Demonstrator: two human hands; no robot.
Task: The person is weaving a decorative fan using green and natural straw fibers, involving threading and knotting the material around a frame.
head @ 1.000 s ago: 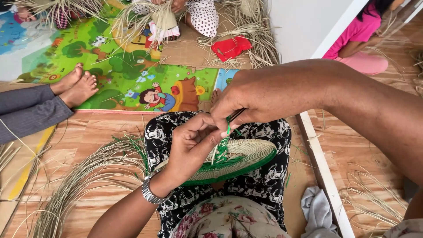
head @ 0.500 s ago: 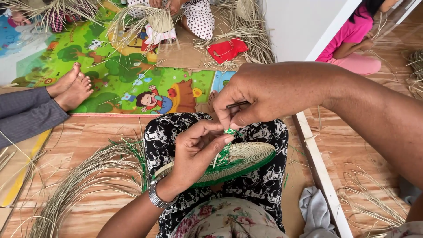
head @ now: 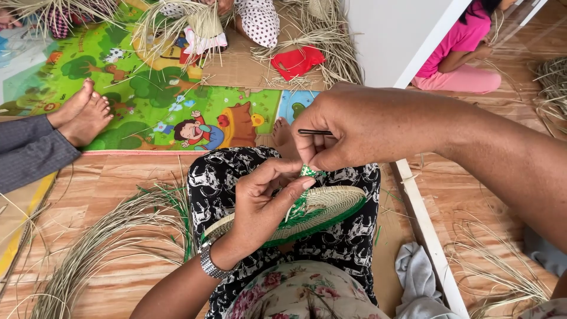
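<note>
A round woven straw disc (head: 331, 207) with a green rim rests on my lap, over black-and-white patterned trousers. My left hand (head: 263, 204), with a metal watch at the wrist, holds the disc at its near-left part, fingers curled over it. My right hand (head: 354, 127) is above the disc and pinches a green strand (head: 308, 171) that rises from the weave. A thin dark needle (head: 314, 132) lies between its fingers.
Loose straw bundles (head: 100, 242) curve over the wooden floor at left. A colourful play mat (head: 165, 100) lies ahead, with another person's bare feet (head: 82, 115) on it. Other people sit at the back and in pink at right. A grey cloth (head: 416, 277) lies by my right knee.
My right hand has pulled the green strand and needle up and back from the disc. The needle has turned level. The view has shifted slightly left.
</note>
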